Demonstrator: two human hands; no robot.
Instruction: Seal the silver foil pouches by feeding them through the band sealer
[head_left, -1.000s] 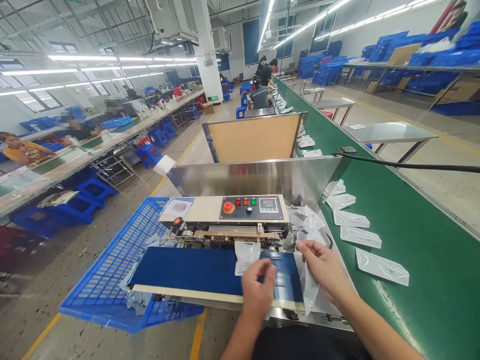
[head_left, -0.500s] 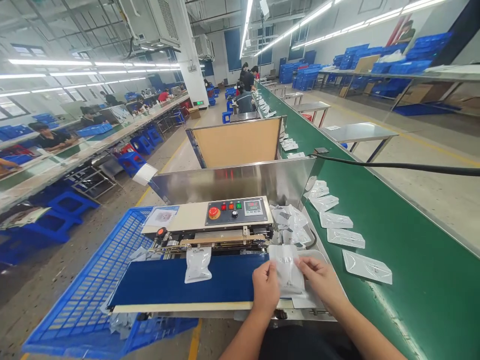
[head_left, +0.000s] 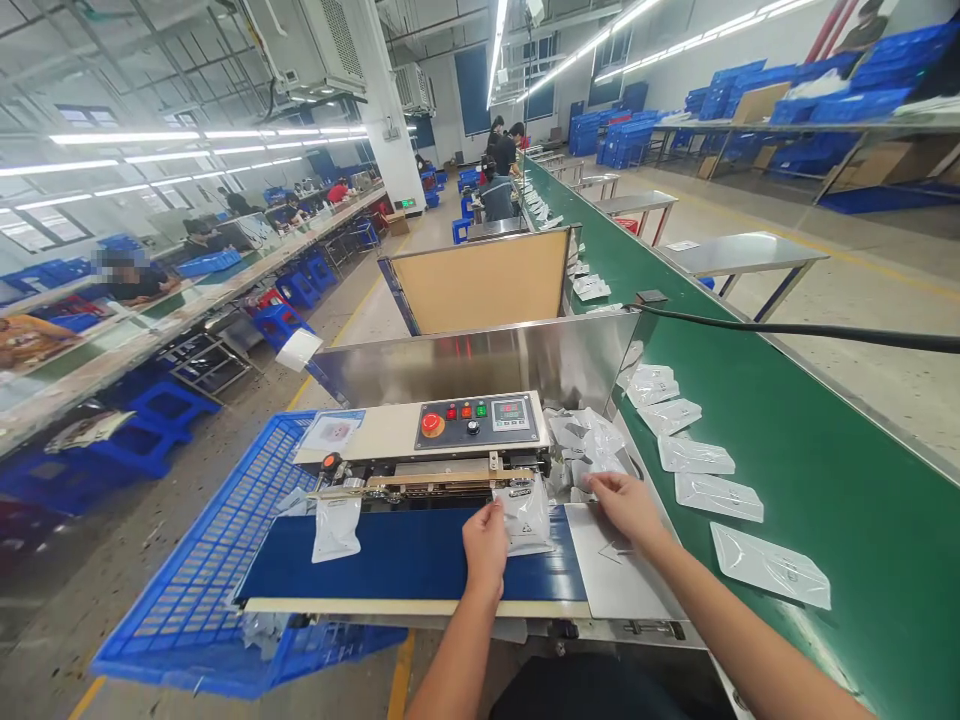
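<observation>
My left hand (head_left: 486,552) pinches the left edge of a filled white pouch (head_left: 528,522), whose top edge sits at the band sealing machine (head_left: 390,425). Its lower part rests over the blue belt (head_left: 420,575). Another white pouch (head_left: 337,530) hangs farther left along the machine, its top at the sealing bands. My right hand (head_left: 634,512) reaches to the pile of white pouches (head_left: 596,438) at the machine's right end, fingertips closed on the edge of one. Beneath that hand lies a flat metal plate (head_left: 622,575).
A green conveyor (head_left: 847,480) on the right carries several spaced white pouches (head_left: 771,565). A blue basket (head_left: 187,560) with pouches in it stands at the left. Behind the machine rise a metal panel (head_left: 480,365) and a tan board (head_left: 480,285). A black cable (head_left: 787,328) crosses the conveyor.
The pouch from both hands has moved left to the machine, held now by my left hand alone. My right hand has gone to the pile. The other pouch has travelled left along the belt.
</observation>
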